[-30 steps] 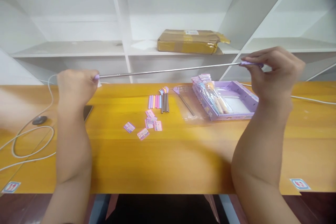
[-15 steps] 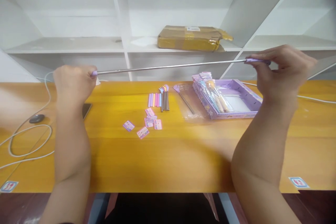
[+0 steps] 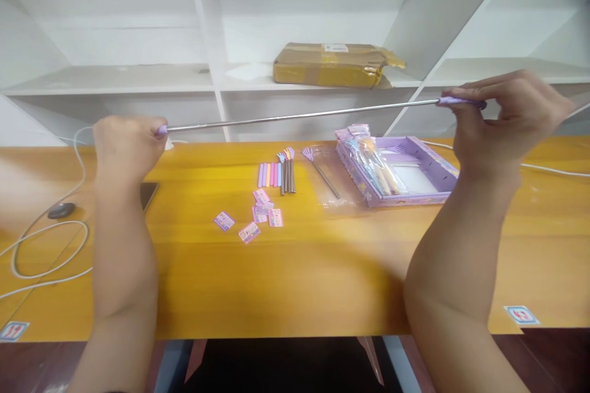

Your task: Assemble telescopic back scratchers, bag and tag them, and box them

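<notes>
A long thin metal rod (image 3: 295,116) with purple ends stretches between my hands above the table. My left hand (image 3: 131,144) is closed round its left purple end. Fingertips and thumb of my right hand (image 3: 502,113) pinch the right purple end. Below lie several coloured tubes (image 3: 270,175) in a row, beside several metal rods (image 3: 288,175) with small hand-shaped heads. One purple-headed rod (image 3: 325,177) rests on clear plastic film. Small printed cards (image 3: 249,232) are scattered nearer me. Wrapped pieces (image 3: 375,166) lie in a purple tray (image 3: 417,199).
A taped cardboard box (image 3: 332,66) sits on the white shelf (image 3: 152,78) behind the table (image 3: 276,288). At the left are a black mouse (image 3: 61,210), white cables (image 3: 50,273) and a dark flat device (image 3: 148,193) partly behind my left forearm.
My right hand has moved slightly right and up with its end of the rod, and the visible rod spans a little more width. My left hand is nearly unmoved.
</notes>
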A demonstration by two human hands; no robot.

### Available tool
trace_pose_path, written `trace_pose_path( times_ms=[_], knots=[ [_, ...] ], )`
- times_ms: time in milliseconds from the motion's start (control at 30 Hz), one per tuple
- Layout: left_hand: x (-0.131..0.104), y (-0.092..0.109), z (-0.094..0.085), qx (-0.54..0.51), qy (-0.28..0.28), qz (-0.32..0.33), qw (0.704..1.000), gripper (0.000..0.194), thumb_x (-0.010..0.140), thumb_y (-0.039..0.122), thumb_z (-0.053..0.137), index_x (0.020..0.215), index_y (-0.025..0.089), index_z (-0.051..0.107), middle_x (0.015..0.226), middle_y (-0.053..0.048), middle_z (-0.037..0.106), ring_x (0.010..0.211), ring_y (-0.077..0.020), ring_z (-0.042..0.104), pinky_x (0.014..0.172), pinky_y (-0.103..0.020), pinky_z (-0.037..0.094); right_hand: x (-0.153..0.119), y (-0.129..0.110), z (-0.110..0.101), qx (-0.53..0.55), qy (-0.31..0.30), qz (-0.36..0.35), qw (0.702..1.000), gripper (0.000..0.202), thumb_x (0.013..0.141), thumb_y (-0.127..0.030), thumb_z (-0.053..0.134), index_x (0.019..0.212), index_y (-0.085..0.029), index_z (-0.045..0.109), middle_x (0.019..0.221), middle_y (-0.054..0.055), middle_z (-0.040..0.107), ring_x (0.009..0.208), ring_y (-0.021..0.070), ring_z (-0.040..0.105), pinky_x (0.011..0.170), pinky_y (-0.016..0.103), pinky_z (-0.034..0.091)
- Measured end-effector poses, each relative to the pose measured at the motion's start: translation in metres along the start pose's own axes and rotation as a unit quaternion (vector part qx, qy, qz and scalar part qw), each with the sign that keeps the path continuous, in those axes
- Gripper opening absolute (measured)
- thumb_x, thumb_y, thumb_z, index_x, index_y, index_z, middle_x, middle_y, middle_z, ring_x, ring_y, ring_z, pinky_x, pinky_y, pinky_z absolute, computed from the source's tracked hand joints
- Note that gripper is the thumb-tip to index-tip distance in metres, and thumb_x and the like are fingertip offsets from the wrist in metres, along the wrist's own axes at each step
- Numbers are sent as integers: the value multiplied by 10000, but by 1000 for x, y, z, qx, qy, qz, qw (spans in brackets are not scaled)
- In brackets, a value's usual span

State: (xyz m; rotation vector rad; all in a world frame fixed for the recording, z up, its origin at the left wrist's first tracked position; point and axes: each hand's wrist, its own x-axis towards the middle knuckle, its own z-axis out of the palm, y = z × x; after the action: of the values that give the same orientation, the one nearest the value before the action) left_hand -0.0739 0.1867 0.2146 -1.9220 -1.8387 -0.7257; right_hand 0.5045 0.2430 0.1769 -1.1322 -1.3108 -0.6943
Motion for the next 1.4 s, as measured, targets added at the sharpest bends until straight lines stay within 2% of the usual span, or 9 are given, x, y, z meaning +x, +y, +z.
trace_pose_path(
  times_ms=[133,333,500,633,767,1000,1133,1267,1400],
  knots=[
    [1,-3,2,0,0,12,1000,325,838,259,629,620,205,394,594,5,253,686,-179,182,682,-367,148,-1,-2,1,22,-35,11,999,364,857,-331,850,626,-319,568,728,90,744,757,298,702,784,470,478],
    [2,-1,3,18,-8,10,1000,320,826,240,639,623,207,393,600,11,236,671,-172,172,671,-359,157,-3,2,6,18,-15,20,1000,373,754,-379,882,597,-335,546,692,71,733,726,301,693,768,471,468],
    [2,2,6,8,-20,3,1000,360,820,232,643,590,201,368,606,19,249,693,-166,157,690,-370,160,-2,11,5,20,-14,5,1000,370,721,-282,918,576,-322,580,662,80,740,666,278,680,719,451,461],
    [4,1,7,53,-25,-10,998,285,878,269,604,621,225,489,599,18,238,688,-181,180,685,-369,177,-2,8,-3,-1,-9,-11,1000,326,733,-252,944,622,-273,638,684,43,761,673,241,709,701,403,488],
    [6,3,5,118,-43,-24,992,317,978,294,500,690,222,609,622,0,268,697,-201,181,676,-359,196,-5,0,-10,-6,-15,-28,999,244,766,-191,946,708,-224,712,729,9,779,707,205,746,716,356,524],
    [4,-3,5,121,-40,-28,991,302,965,238,512,668,203,469,650,-1,262,716,-189,211,671,-346,183,-6,7,-12,-9,-4,-42,999,193,796,-169,982,769,-189,792,775,44,814,751,222,787,736,357,539],
    [4,-13,8,142,-31,-29,989,302,973,208,493,675,193,441,651,1,252,723,-179,213,678,-341,183,-2,16,-13,-69,31,-9,997,323,671,-111,1055,667,-208,747,718,27,804,746,246,807,719,357,515],
    [3,-20,9,154,-19,-29,987,297,957,193,497,675,192,405,656,7,217,697,-175,182,655,-334,177,2,31,-13,-139,14,22,990,302,684,-166,1072,662,-183,770,748,68,824,801,237,817,718,351,493],
    [2,-25,7,152,-24,-12,988,311,985,210,470,681,203,403,658,9,238,678,-176,194,645,-342,182,4,45,-14,-168,15,40,985,274,681,-133,1067,666,-159,795,755,90,829,806,214,801,714,363,459]
  ],
)
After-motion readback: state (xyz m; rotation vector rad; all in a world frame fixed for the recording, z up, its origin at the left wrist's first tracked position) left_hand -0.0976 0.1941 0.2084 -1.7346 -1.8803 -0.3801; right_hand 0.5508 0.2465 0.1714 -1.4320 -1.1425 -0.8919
